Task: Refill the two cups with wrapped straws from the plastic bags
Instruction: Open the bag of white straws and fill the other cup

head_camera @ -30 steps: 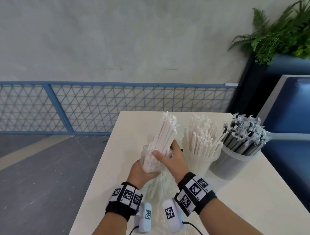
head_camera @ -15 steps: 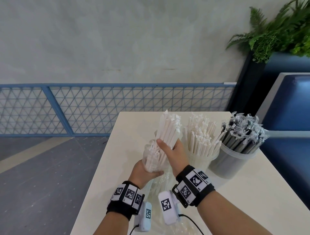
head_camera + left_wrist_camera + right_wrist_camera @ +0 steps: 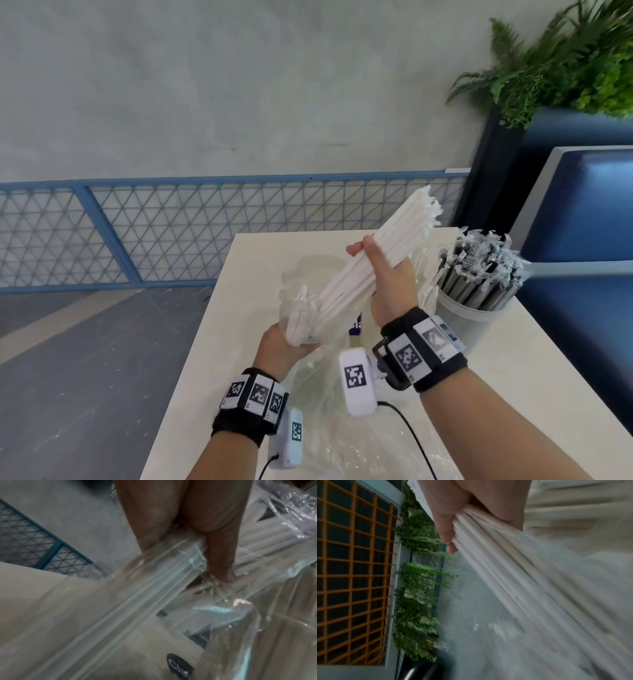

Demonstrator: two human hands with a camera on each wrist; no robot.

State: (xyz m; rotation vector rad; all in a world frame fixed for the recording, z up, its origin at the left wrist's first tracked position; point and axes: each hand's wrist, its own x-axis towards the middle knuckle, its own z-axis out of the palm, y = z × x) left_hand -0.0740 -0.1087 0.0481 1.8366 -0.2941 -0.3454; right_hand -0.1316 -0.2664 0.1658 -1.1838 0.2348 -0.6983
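Observation:
My right hand (image 3: 383, 270) grips a thick bundle of white wrapped straws (image 3: 370, 267) around its middle, tilted up to the right; in the right wrist view the fingers (image 3: 448, 524) curl round the straws (image 3: 522, 568). The bundle's lower end still sits in the clear plastic bag (image 3: 301, 305), which my left hand (image 3: 284, 342) holds from below with more straws inside. In the left wrist view the fingers (image 3: 217, 555) press the bag (image 3: 154, 588). A cup of white straws (image 3: 423, 274) is mostly hidden behind my right hand. A cup of black straws (image 3: 479, 274) stands at the right.
The white table (image 3: 513, 377) carries crumpled clear plastic (image 3: 342, 445) near its front edge, under my wrists. A blue mesh fence (image 3: 137, 222) runs behind, a blue seat (image 3: 582, 212) and a planter with ferns (image 3: 565, 61) stand at the right.
My right hand has pulled the white straw bundle up and to the right, most of the way out of the bag. The left hand has kept its hold on the bag.

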